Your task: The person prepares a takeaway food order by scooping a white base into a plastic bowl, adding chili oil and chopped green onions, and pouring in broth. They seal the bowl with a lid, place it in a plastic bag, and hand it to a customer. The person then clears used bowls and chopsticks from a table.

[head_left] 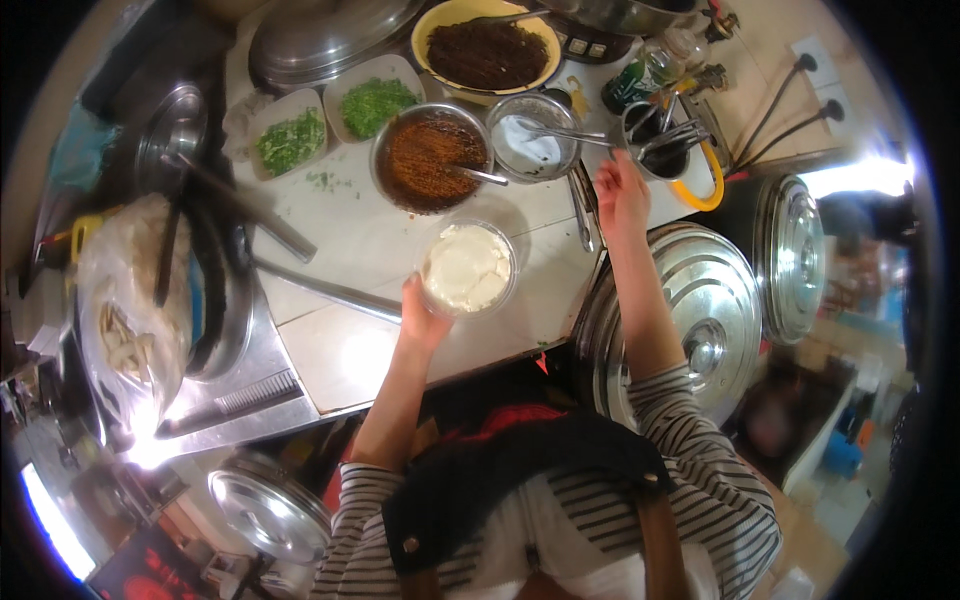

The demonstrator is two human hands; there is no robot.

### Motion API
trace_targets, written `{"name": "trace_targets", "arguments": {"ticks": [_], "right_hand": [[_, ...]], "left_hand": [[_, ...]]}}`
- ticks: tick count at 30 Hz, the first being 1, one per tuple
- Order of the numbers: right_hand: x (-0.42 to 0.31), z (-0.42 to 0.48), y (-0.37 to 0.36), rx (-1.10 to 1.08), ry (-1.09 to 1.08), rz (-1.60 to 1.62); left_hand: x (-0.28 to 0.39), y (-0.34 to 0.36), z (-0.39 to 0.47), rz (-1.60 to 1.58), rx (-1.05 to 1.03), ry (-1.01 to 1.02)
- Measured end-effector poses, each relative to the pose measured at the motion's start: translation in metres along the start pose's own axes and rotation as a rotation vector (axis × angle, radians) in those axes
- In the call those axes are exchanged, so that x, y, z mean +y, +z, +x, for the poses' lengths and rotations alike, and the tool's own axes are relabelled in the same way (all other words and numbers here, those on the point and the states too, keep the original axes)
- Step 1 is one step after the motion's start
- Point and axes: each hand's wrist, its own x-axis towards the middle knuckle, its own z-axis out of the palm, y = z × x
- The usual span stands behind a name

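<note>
My left hand holds a clear round plastic bowl by its near left side. Soft white tofu fills much of it, smooth on top with broken pieces along the edge. Beyond the counter's right side, my right hand has curled fingers. Its fingertips are close to the handle end of a metal spoon, and whether they grip it I cannot tell. That spoon rests in a glass bowl of white granular seasoning. To its left, a steel bowl contains brown-red sauce and another spoon.
Two containers of chopped greens stand back left. Behind them are a domed lid and a yellow basin of dark food. A utensil pot is at right, above large lidded steel pots. Left lies a plastic bag.
</note>
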Motion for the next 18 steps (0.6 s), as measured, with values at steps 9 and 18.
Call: {"name": "trace_targets", "arguments": {"ticks": [9, 18], "right_hand": [[0.08, -0.027, 0.084, -0.181, 0.121, -0.491], [0.025, -0.058, 0.113, -0.719, -0.649, -1.126]], "left_hand": [[0.019, -0.008, -0.01, -0.046, 0.07, 0.068], [0.029, -0.003, -0.014, -0.06, 0.098, 0.094]]}}
